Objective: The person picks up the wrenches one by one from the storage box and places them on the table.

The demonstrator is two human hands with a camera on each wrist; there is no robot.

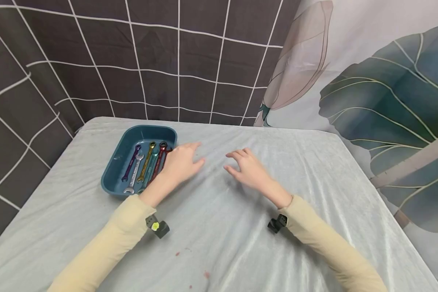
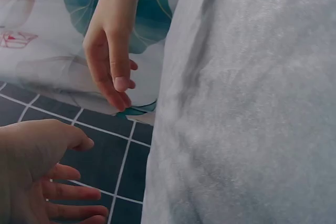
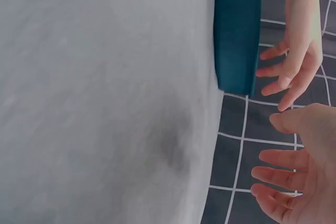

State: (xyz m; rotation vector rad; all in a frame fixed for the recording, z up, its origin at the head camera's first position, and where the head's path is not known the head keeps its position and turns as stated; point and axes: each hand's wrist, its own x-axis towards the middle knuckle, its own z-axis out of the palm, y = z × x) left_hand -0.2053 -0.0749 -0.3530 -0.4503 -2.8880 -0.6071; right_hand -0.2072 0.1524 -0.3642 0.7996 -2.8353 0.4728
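My left hand (image 1: 180, 163) hovers beside the right edge of a blue plastic tray (image 1: 111, 172), fingers extended and holding nothing. In the tray lie several combination wrenches: a purple wrench (image 1: 131, 163), a silver wrench (image 1: 134, 173), a gold wrench (image 1: 146, 162), a teal wrench (image 1: 149, 168) and a red wrench (image 1: 157, 164). My left hand and wrist hide part of the tray's right side in the head view. To the right, over the cloth, my right hand (image 1: 250, 172) is relaxed with nothing in it. The left wrist view shows both hands apart, fingers loose.
A pale grey velvet cloth (image 1: 219, 227) covers the table, with a few small reddish spots near the front. Behind hangs a dark grid-patterned curtain (image 1: 160, 52); at the right, a leaf-printed curtain (image 1: 398, 101). Each wrist carries a small camera.
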